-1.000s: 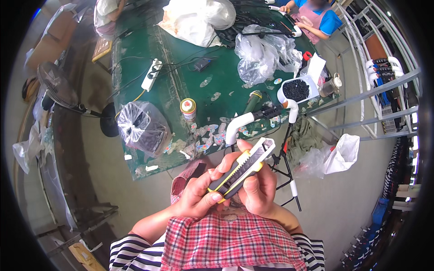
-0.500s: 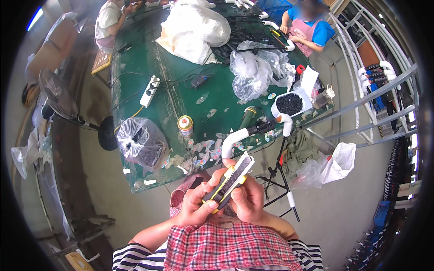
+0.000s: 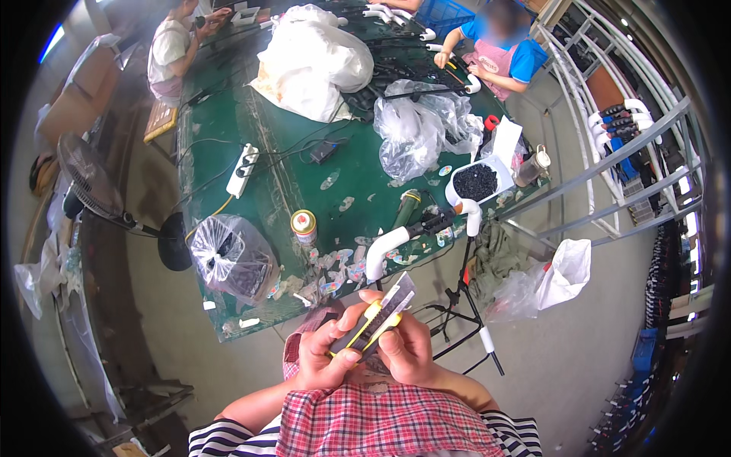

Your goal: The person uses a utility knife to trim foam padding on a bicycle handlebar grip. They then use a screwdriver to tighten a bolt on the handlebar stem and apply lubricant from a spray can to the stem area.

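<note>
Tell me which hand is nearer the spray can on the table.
Left. The left hand sits just below the spray can; the right hand is further right, both holding the utility knife.

Green table (image 3: 266, 190) — spray can (image 3: 304, 226), white power strip (image 3: 243, 170), bagged parts (image 3: 232, 259), white sack (image 3: 312, 65).

We hold both hands close together low in front of our chest, forearms coming up from the lower edge. Our left hand (image 3: 324, 354) curls with the thumb pressed across the top; our right hand (image 3: 407, 350) closes beside it, fingers touching.
</note>
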The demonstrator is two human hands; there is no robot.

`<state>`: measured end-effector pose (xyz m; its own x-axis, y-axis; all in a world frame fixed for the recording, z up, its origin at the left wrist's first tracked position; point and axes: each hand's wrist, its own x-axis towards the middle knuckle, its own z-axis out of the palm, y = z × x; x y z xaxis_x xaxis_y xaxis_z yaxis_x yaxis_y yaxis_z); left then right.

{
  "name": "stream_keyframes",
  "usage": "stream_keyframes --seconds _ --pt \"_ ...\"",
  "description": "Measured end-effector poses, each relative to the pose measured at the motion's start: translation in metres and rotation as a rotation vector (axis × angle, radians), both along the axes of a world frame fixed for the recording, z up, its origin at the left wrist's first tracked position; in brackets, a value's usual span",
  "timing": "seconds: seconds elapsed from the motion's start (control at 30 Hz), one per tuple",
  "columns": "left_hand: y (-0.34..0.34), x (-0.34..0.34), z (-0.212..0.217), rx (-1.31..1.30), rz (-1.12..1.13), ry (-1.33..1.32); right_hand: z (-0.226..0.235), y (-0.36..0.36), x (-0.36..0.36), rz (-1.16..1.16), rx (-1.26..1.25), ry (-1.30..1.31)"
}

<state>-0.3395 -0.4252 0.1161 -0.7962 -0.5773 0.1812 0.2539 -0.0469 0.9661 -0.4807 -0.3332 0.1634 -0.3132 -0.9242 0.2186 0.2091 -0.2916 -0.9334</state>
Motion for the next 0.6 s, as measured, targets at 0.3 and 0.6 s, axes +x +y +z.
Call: stream_keyframes --seconds 0.3,0.6 --pt "-0.008 0.002 0.017 -0.097 -0.011 -0.016 0.000 0.004 0.001 0.043 0.043 -0.061" --pt "-0.009 0.011 0.035 -0.333 0.067 -0.184 0.046 -0.014 -0.032 -0.287 -0.100 0.131"
